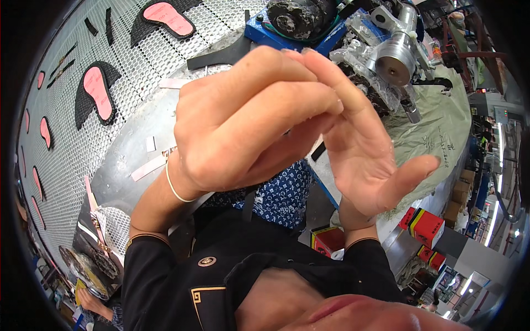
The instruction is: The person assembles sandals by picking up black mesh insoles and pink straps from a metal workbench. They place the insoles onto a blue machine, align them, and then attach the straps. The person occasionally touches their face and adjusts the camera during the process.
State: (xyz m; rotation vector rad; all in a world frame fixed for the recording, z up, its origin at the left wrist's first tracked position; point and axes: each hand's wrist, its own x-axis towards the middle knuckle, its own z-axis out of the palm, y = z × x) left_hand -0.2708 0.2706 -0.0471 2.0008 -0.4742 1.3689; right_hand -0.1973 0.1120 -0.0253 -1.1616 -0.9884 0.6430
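Both of my hands are raised close in the middle of the head view, over the work table. My left hand (237,121) shows its back, with the fingers loosely arched toward my right hand; its thumb is hidden. My right hand (361,135) turns its palm inward, the thumb stretched out to the side and the fingers curving up behind the left fingers. Around the fingertips the hands overlap, and I cannot tell how firmly they touch. No object shows in either hand. A pale band (175,185) circles my left wrist.
Pink insoles (98,91) with black mesh pieces lie on a white perforated surface (141,71) at left. A grey metal plate (124,143) holds light strips. Machine parts (395,58) and green cloth (436,118) are right. Red boxes (425,226) stand lower right; another person's hand (91,302) is lower left.
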